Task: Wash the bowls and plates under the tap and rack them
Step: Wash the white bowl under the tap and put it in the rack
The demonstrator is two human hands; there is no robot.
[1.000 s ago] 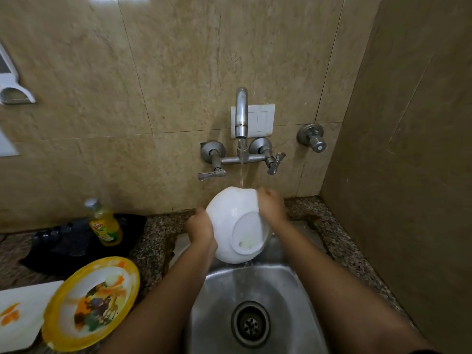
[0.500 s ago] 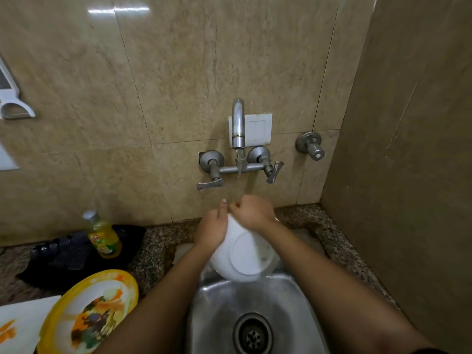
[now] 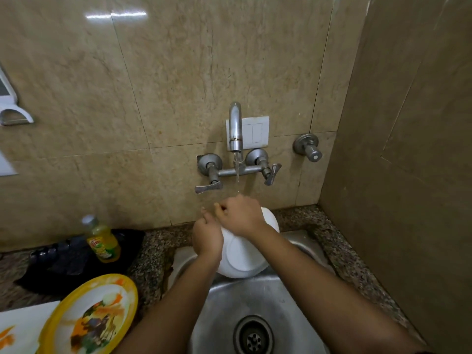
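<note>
You are holding the white bowl (image 3: 242, 254) with both hands over the back part of the steel sink (image 3: 224, 302). Your left hand (image 3: 207, 237) is gripping its left edge with curled fingers. Your right hand (image 3: 240, 214) is curling over its upper edge, knuckles up. The bowl is round, smooth and glossy, and it is tilting so that the underside, with a flat circular foot, is facing you. No stain is showing on this side. I cannot tell whether the bowl is touching the sink.

Straight above your right hand, a thin stream of water (image 3: 237, 172) is falling from the curved chrome tap (image 3: 235, 126) towards your knuckles. The tap is standing between two dull metal lever handles on a wall of polished beige stone tiles.

Below your grip, the sink basin is shining wet around a round drain (image 3: 254, 334) with small holes. A speckled granite counter (image 3: 150, 251) is running around the sink.

Well to the left of your left hand, a clear plastic bottle (image 3: 102, 241) of yellow liquid is standing on something black. Its label is showing red and green, but the writing is too blurred to read. Nearer to you on that side, a yellow plate (image 3: 89, 318) with a printed picture and orange smears is lying partly over a flat white plate (image 3: 20, 325).
</note>
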